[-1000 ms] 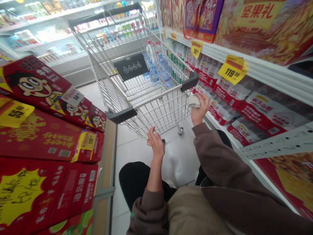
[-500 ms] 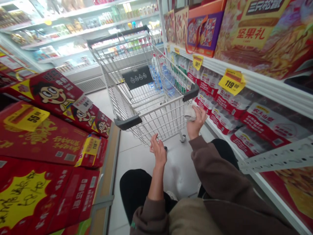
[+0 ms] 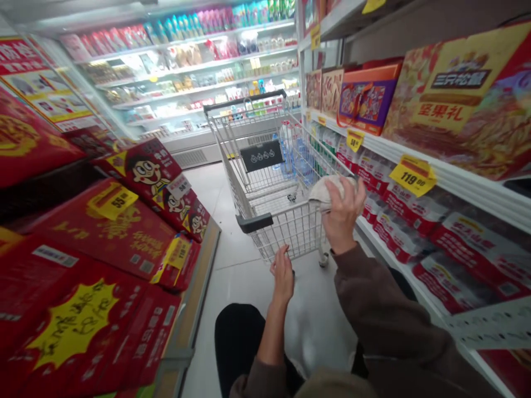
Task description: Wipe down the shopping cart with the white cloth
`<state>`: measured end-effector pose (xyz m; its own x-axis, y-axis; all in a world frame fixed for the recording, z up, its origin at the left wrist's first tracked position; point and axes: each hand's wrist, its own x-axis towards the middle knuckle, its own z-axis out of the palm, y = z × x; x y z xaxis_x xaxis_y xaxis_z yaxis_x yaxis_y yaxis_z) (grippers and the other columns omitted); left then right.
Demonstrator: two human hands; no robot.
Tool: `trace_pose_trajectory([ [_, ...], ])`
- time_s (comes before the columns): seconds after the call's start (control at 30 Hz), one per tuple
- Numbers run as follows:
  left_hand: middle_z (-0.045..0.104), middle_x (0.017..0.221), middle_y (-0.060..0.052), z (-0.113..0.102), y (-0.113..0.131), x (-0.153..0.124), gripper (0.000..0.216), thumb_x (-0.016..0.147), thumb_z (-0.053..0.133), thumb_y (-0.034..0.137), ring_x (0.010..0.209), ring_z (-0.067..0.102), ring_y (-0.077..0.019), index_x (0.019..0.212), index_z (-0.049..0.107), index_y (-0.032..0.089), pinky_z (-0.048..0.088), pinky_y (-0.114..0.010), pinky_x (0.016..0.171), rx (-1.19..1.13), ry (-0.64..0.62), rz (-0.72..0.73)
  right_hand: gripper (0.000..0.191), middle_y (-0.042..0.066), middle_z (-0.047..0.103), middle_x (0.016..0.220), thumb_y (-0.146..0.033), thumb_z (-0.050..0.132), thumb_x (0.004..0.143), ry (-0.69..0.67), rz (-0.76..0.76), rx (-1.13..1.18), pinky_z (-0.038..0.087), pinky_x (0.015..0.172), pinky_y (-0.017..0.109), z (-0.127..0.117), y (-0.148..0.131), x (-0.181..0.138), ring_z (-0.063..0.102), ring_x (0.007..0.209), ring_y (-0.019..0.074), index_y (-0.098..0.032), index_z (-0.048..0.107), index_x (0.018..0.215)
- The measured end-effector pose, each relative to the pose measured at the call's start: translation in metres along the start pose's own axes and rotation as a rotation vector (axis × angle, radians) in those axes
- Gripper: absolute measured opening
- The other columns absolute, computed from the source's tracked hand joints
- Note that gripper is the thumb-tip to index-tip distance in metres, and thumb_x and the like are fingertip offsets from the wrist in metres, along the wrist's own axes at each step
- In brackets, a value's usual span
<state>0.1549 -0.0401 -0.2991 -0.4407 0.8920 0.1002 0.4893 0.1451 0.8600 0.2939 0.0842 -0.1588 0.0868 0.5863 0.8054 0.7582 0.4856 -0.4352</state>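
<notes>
Supermarket aisle, red gift boxes [image 3: 103,243] leftward: right hand [image 3: 342,213] clenches a crumpled white cloth [image 3: 324,193] on the right handle end of the silver wire trolley [image 3: 286,235]; grey left grip [image 3: 254,223] untouched. Left hand [image 3: 283,273] hangs open, empty, beneath.

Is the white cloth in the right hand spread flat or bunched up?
Bunched up. The right hand grips the white cloth as a crumpled wad at the cart handle.

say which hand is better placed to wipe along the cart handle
Right. The right hand holds the white cloth at the cart handle, by its right end; the left hand is empty, lower, off the bar.
</notes>
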Motion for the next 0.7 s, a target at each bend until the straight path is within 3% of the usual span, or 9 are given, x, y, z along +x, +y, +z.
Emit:
trace_pose_trajectory([
  [0.07, 0.055, 0.150, -0.013, 0.004, 0.002, 0.002, 0.051, 0.106, 0.020, 0.043, 0.145, 0.047, -0.0262, 0.140, 0.054, 0.025, 0.028, -0.057, 0.123, -0.012, 0.023, -0.004, 0.054, 0.016, 0.055, 0.148, -0.005, 0.049, 0.088, -0.115, -0.003, -0.057, 0.043, 0.105, 0.065, -0.002, -0.014, 0.006, 0.033, 0.147, 0.0412, -0.024, 0.064, 0.137],
  [0.13, 0.055, 0.148, -0.013, 0.010, 0.004, 0.007, 0.051, 0.106, 0.022, 0.042, 0.144, 0.048, -0.0262, 0.139, 0.056, 0.024, 0.031, -0.055, 0.123, -0.018, 0.054, -0.004, 0.056, 0.016, 0.057, 0.146, -0.003, 0.048, 0.087, -0.217, -0.054, -0.050, 0.045, 0.102, 0.060, -0.001, -0.041, -0.008, 0.038, 0.143, 0.0386, -0.023, 0.062, 0.138],
  [0.27, 0.063, 0.140, -0.013, 0.013, 0.005, 0.012, 0.046, 0.103, 0.036, 0.046, 0.136, 0.054, -0.0276, 0.134, 0.062, 0.024, 0.036, -0.050, 0.121, -0.032, 0.082, 0.025, 0.061, 0.012, 0.060, 0.142, -0.007, 0.050, 0.088, -0.291, -0.224, 0.059, 0.044, 0.101, 0.055, 0.005, -0.087, -0.040, 0.041, 0.139, 0.0350, -0.031, 0.057, 0.143],
  [0.33, 0.067, 0.137, -0.013, 0.005, 0.003, 0.009, 0.047, 0.104, 0.034, 0.046, 0.133, 0.058, -0.0278, 0.131, 0.064, 0.023, 0.040, -0.051, 0.118, -0.049, 0.084, 0.074, 0.062, 0.010, 0.063, 0.138, -0.007, 0.051, 0.087, -0.267, -0.278, 0.121, 0.044, 0.099, 0.054, 0.005, -0.079, -0.037, 0.045, 0.134, 0.0348, -0.035, 0.058, 0.142],
  [0.43, 0.074, 0.124, -0.011, -0.017, -0.003, 0.001, 0.052, 0.107, 0.023, 0.044, 0.123, 0.065, -0.0272, 0.117, 0.069, 0.024, 0.042, -0.055, 0.115, -0.034, 0.162, 0.176, 0.056, 0.012, 0.067, 0.128, -0.008, 0.051, 0.085, -0.184, -0.253, 0.112, 0.045, 0.096, 0.054, 0.001, -0.027, -0.008, 0.051, 0.123, 0.0359, -0.031, 0.063, 0.136],
  [0.53, 0.077, 0.104, -0.010, -0.050, 0.000, 0.005, 0.053, 0.107, 0.024, 0.048, 0.107, 0.069, -0.0267, 0.100, 0.070, 0.024, 0.046, -0.053, 0.109, 0.003, 0.469, 0.272, 0.045, 0.015, 0.068, 0.115, -0.014, 0.055, 0.085, -0.112, -0.197, 0.035, 0.046, 0.092, 0.052, -0.001, 0.020, 0.020, 0.053, 0.111, 0.0356, -0.026, 0.068, 0.126],
  [0.63, 0.072, 0.109, -0.012, -0.089, 0.022, 0.038, 0.047, 0.108, 0.027, 0.048, 0.110, 0.066, -0.0255, 0.108, 0.066, 0.022, 0.050, -0.046, 0.104, -0.053, 0.846, 0.323, 0.047, 0.015, 0.068, 0.115, -0.012, 0.052, 0.084, -0.137, -0.255, 0.010, 0.047, 0.089, 0.051, 0.001, 0.020, 0.022, 0.053, 0.109, 0.0357, -0.026, 0.067, 0.127],
  [0.7, 0.069, 0.121, -0.014, -0.115, 0.045, 0.075, 0.046, 0.108, 0.028, 0.048, 0.119, 0.062, -0.0243, 0.120, 0.063, 0.020, 0.048, -0.043, 0.109, -0.048, 0.840, 0.432, 0.054, 0.014, 0.067, 0.119, -0.009, 0.051, 0.083, -0.190, -0.334, 0.056, 0.047, 0.092, 0.051, 0.006, 0.002, 0.011, 0.052, 0.112, 0.0352, -0.027, 0.064, 0.132],
])
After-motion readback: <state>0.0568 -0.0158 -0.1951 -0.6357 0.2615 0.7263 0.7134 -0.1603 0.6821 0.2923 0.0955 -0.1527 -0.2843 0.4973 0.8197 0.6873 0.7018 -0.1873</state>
